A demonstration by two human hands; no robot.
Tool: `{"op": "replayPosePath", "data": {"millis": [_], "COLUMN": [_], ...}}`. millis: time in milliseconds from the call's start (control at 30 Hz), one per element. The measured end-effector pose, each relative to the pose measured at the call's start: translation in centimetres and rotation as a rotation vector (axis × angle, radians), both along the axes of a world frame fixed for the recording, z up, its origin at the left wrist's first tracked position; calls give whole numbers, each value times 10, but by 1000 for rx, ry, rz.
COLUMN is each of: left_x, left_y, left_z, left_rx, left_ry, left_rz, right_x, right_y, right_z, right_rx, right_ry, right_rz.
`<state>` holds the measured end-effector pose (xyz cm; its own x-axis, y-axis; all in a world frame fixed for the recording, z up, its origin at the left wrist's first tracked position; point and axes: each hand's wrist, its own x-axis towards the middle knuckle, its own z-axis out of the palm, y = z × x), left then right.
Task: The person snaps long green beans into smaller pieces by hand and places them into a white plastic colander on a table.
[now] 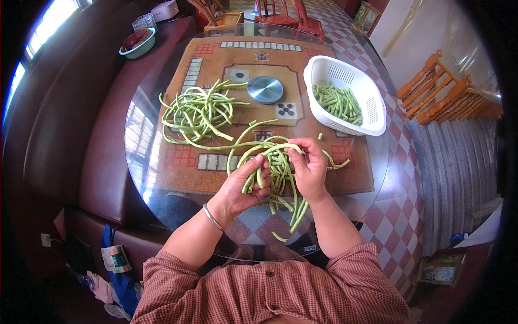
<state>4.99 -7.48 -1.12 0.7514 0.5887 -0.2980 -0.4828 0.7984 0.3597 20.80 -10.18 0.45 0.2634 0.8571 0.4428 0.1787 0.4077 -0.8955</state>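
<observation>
Several long green beans (259, 178) are gripped in my left hand (236, 190), which wears a metal bangle at the wrist. My right hand (311, 172) pinches the pale end of a long bean (281, 147) between thumb and fingertips. Under both hands lies a heap of beans (279, 170), partly hidden, mixing short cut lengths and whole strands. Some strands trail toward me over the glass. A larger tangle of whole long beans (198, 111) sits at the left. To the right, a white plastic basket (376, 123) holds short bean pieces (338, 103).
The round glass table (141, 178) bears a brown mahjong-patterned mat (323, 182). A round metal disc (265, 90) rests near its middle. A dark red sofa (105, 162) curves along the left, with a green-rimmed basin (139, 46) on it. Wooden chairs (275, 14) stand beyond the table.
</observation>
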Motion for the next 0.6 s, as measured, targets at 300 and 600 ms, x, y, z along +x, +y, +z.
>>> {"op": "replayPosePath", "data": {"millis": [300,600], "left_x": [2,1], "left_y": [0,-1], "left_z": [0,5], "left_rx": [236,283], "left_ry": [261,304], "left_rz": [131,108], "right_x": [5,3], "right_y": [-2,3], "right_z": [-2,-5], "right_rx": [87,-7], "right_ry": [103,178], "right_rz": [-2,39]}}
